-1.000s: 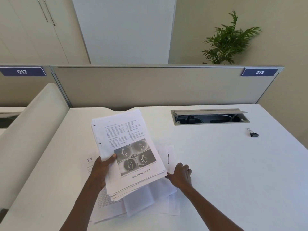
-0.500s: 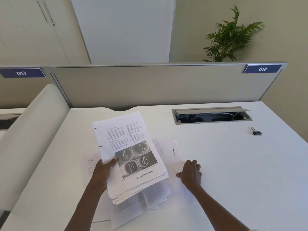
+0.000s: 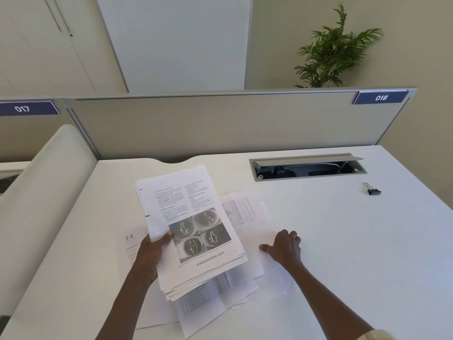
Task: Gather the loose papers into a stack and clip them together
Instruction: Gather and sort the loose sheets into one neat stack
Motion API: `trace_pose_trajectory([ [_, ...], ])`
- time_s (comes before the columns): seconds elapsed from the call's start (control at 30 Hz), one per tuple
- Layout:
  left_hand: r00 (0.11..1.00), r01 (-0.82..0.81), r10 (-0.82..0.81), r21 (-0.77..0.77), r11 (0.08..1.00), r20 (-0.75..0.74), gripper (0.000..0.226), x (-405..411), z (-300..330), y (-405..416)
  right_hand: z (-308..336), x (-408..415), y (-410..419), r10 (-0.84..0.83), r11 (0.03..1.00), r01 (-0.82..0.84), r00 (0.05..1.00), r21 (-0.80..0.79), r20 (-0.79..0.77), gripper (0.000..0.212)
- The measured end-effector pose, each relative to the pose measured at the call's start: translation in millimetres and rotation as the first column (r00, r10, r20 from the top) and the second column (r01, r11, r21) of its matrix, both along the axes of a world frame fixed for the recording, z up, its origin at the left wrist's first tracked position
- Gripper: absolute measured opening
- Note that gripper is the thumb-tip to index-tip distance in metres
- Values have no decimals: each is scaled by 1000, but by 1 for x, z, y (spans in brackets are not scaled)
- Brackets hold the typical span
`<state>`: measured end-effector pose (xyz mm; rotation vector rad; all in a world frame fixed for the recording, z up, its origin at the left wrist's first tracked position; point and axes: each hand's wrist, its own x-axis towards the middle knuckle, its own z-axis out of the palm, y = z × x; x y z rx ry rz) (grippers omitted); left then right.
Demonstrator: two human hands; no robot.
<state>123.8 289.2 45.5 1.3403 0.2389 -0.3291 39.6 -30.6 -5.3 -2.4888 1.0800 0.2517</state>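
The gathered stack of printed pages [image 3: 193, 231] is held up off the white desk [image 3: 343, 241] by the left hand [image 3: 149, 256], thumb pinched over its lower left edge and fingers hidden beneath; the sheets sit unevenly, their lower edges fanned out. Under and beside it lie the remaining loose sheets [image 3: 245, 212], overlapping one another flat on the desk; the right hand [image 3: 285, 246] rests on one of them with fingers loosely curled and pressing down, gripping nothing that can be made out. The black binder clip [image 3: 373, 190] sits well apart, to the far right near the open cable tray [image 3: 306, 168].

By the look of it the paper is light and limp, and slippery sheet on sheet; a single page flat on the smooth top probably has to be slid to an edge or lifted by a corner, while the stack wants a firm grip on one side and a tap to square it. Behind the partition [image 3: 220, 123] stands a potted plant [image 3: 335, 50].
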Motion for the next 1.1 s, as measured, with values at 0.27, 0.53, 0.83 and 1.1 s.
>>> trace_pose_trajectory([
  [0.27,999,31,-31,-12,999,-15,23,-2,-2,-3,7,4,16,-30,999,29,998,-24,-53,69],
  [0.53,998,54,-54,-20,998,-18,22,-2,-3,-4,12,2,15,-79,994,82,996,74,-36,41],
  [0.83,998,68,-68,54,996,-5,23,0,-7,-7,13,-3,27,-109,989,95,986,112,129,22],
  [1.1,1000,0,-5,226,974,24,27,15,-26,3,52,-5,21,-86,996,75,922,44,377,21],
])
